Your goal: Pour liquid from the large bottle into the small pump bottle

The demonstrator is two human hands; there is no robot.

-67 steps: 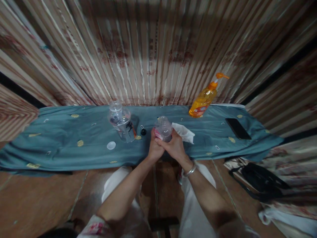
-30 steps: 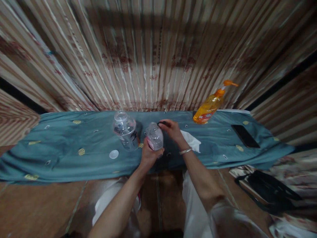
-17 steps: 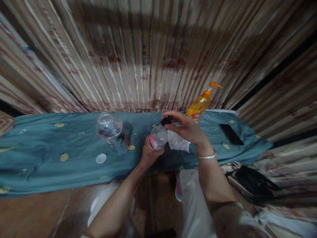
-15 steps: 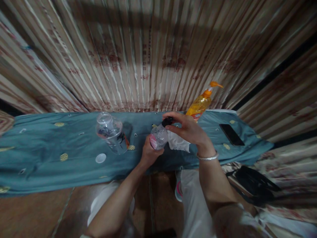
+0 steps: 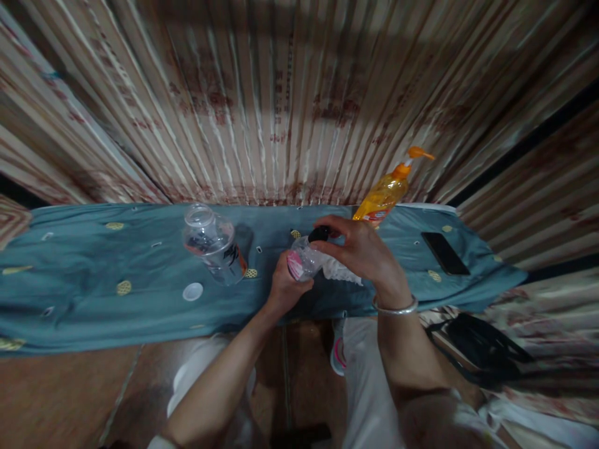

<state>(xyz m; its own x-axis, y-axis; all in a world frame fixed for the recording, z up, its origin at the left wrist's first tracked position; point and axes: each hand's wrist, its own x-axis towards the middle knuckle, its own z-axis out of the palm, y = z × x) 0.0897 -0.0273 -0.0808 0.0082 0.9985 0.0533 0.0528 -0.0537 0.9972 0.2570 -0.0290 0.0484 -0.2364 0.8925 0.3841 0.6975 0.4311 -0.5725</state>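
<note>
My left hand [image 5: 286, 284] is wrapped round a small clear plastic bottle [image 5: 309, 257] with a pink and white label. The bottle tilts toward the right over the cloth. With thumb and fingers, my right hand [image 5: 362, 249] grips the black cap [image 5: 319, 234] at the bottle's top; whether the cap is loose I cannot tell. Partly hidden beneath my right hand lies a crumpled white cloth or tissue [image 5: 344, 273]. Just beyond that hand stands a pump bottle of orange-yellow liquid [image 5: 381, 198].
A large clear plastic jar [image 5: 213, 246], its mouth uncovered, stands left on the teal patterned cloth [image 5: 154, 268]. Before it lies a white round lid [image 5: 193, 291]. A black phone [image 5: 444, 253] rests at the right. Pleated curtains [image 5: 253, 112] hang behind; a black bag [image 5: 486, 346] sits lower right.
The view has shifted slightly, moving most things a little. Both hands keep hold of the bottle and its cap, with the right fingers still around the cap.
</note>
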